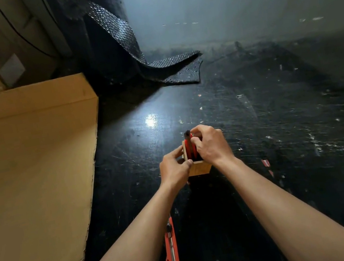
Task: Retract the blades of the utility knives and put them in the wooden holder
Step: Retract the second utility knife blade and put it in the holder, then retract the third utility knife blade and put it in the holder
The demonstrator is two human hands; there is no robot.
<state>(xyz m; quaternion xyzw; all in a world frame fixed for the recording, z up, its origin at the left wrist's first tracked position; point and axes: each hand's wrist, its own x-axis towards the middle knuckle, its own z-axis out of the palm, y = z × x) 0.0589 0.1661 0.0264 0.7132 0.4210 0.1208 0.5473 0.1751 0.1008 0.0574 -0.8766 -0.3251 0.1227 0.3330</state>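
A small wooden holder (199, 168) stands on the dark floor in front of me. A red utility knife (190, 147) with a black end sticks up out of it. My right hand (211, 144) is closed around the knife's upper part from the right. My left hand (174, 168) grips the holder's left side, thumb on its near rim. A second red utility knife (171, 249) lies flat on the floor between my forearms, nearer to me; I cannot see its blade tip.
A large cardboard box (28, 167) fills the left side. A sheet of dark bubble wrap (155, 66) hangs down onto the floor at the back. The scuffed black floor (282, 134) carries small bits of debris.
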